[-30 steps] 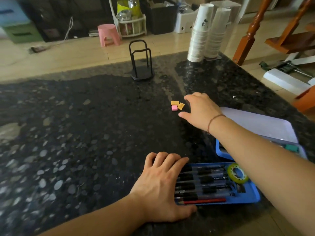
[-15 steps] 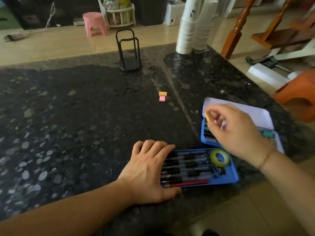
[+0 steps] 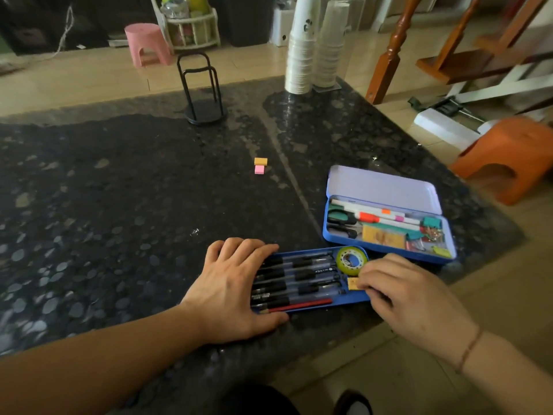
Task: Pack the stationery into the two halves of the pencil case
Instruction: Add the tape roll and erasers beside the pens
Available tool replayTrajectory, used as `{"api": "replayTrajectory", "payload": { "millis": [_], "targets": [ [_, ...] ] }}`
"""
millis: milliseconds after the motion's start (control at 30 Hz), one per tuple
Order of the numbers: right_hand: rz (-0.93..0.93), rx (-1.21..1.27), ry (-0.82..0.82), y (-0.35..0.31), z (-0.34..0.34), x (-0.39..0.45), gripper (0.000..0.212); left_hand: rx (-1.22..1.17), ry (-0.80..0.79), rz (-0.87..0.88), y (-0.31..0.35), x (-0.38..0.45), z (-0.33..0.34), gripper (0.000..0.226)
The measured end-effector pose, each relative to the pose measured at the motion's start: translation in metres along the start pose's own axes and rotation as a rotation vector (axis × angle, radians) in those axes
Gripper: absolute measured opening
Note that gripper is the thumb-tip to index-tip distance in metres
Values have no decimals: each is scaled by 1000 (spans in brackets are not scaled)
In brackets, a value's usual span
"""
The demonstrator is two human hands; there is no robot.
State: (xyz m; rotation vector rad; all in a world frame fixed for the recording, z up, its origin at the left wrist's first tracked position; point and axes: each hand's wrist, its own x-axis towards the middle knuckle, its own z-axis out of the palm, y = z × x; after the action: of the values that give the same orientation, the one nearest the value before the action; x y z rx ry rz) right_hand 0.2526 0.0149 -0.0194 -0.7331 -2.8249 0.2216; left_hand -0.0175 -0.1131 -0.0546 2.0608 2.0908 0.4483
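Nearly packed: two erasers left out on the counter (image 3: 119, 205)

Right hand (image 3: 410, 298) pinches a yellow eraser (image 3: 353, 283) into the pen tray (image 3: 311, 280); left hand (image 3: 236, 289) lies flat, fingers open; orange eraser (image 3: 260, 161) and pink eraser (image 3: 259, 170) remain unpacked

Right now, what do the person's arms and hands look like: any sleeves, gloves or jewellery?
Both forearms are bare, with no sleeves in view, and neither hand is gloved. The left hand shows no ring, watch or band. The right hand has one item at its wrist: a thin reddish-brown cord bracelet. No rings show on the fingers facing the camera.
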Motion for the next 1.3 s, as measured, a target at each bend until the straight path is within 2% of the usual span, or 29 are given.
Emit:
{"api": "replayTrajectory", "payload": {
  "millis": [133, 300, 733, 767, 900, 1000, 1067, 1200, 1233, 1300],
  "targets": [
    [46, -58, 15, 2, -3, 1, 14, 5, 7, -4, 0, 0, 1, 100],
    [139, -40, -17, 7, -7, 4, 22, 4, 6, -4, -1, 0, 1, 100],
    [90, -1, -20, -1, -6, 12, 11, -16, -24, -7, 0, 0, -2, 100],
    [87, 40, -4, -2, -11, 20, 8, -22, -23, -7, 0, 0, -2, 100],
    [77, 120, 58, -13, -22, 98, 21, -27, -16, -1, 0, 2, -1, 100],
    [127, 48, -36, -23, 0, 177, 44, -45, -25, -2, -1, 2, -1, 100],
    [151, 8, -107, -26, 20, 223, 50, -51, -22, 1, -2, 2, -1, 100],
    [111, -92, -283, -10, 46, 280, 71, -58, -17, 9, -5, 3, -1, 100],
    [96, -86, -305, -5, 49, 285, 67, -61, -15, 11, -5, 3, -1, 99],
    [105, -62, -260, 4, 51, 287, 40, -66, -19, 13, -7, 3, -1, 99]
  ]
}}
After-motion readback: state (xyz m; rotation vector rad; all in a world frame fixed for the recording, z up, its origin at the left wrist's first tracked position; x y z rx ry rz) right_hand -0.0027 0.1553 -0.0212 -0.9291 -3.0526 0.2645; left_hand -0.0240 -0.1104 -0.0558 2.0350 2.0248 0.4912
